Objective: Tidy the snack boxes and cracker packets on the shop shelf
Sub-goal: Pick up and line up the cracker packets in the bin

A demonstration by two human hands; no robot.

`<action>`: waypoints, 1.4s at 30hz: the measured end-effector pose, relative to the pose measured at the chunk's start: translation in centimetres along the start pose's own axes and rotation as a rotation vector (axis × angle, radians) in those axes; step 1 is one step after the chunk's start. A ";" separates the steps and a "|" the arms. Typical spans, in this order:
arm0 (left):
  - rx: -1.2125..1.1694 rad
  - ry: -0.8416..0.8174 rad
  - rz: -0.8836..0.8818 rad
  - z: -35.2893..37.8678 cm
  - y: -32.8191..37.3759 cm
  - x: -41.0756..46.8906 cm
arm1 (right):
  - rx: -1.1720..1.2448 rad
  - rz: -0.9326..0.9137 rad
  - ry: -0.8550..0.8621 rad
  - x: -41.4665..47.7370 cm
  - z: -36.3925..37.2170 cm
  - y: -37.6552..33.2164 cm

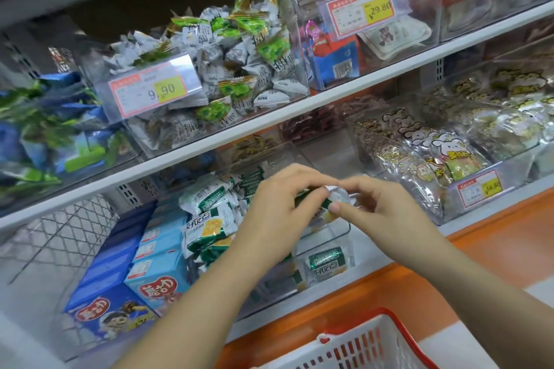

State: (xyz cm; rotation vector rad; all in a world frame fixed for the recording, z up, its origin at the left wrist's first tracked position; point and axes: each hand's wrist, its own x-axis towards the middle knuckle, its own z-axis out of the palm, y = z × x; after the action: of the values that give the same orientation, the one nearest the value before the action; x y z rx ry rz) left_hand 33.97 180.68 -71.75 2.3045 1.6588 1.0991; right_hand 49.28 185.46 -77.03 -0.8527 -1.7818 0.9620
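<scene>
Closest to me, the white basket (353, 347) with its red rim sits below the clear bin (335, 238); the bottom edge cuts it off, so I cannot see what it carries

From the head camera, my only view, both arms reach up past the basket to the front of the clear bin. Just above that bin's front rim, the left hand (275, 210) and the right hand (380, 213) meet on one small cracker packet (337, 198). The left fingers curl over its green end, and the right thumb and fingertip pinch its pale end

I judge this packet very light, with thin, crinkly and rather slippery film and brittle crackers inside. I would take it by the sealed ends or long edges and never squeeze the middle

Toward the left of the clear bin, more cracker packets (207, 219) lie heaped at odd angles. Further left again, the blue snack boxes (156, 272) stand in rows; they look stiff and easy to grip by their sides. One more packet (325, 263) lies low behind the bin's front wall

Most of the held packet is under the left fingers, so I cannot make out its length or print. The bin's clear walls melt into reflections, and I cannot tell whether the heap lies inside them or beside them
</scene>
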 end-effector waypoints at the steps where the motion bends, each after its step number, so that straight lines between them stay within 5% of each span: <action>1: -0.030 0.023 0.004 -0.2 0.0 -0.3 | 0.044 0.009 -0.008 -0.2 0.0 0.0; 8: -0.191 0.110 -0.255 -0.6 -1.0 -2.3 | 0.474 0.097 0.004 -0.4 -1.0 -0.3; 12: -0.290 0.200 -0.241 -0.4 -0.9 -2.5 | 0.595 0.130 -0.035 -0.4 -0.7 -0.3; 19: -0.277 0.239 -0.169 -0.6 -0.3 -2.8 | 0.684 0.175 -0.061 -0.4 -0.6 -0.4; 29: -0.452 0.191 -0.458 -0.2 -0.8 -2.3 | 0.619 0.269 -0.041 -0.5 -0.3 -1.2; 34: -1.051 -0.033 -0.735 0.3 -0.4 -2.6 | 0.600 0.354 0.040 -0.7 -0.7 -1.3; 42: -1.407 -0.033 -0.992 0.2 -1.0 -2.2 | 1.040 0.696 0.137 -0.6 -0.8 -1.5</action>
State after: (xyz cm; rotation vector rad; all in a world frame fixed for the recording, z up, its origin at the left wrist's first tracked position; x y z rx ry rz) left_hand 33.02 179.24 -73.47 0.5198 1.0405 1.2199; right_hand 50.05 184.42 -75.71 -0.7849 -0.6234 1.9541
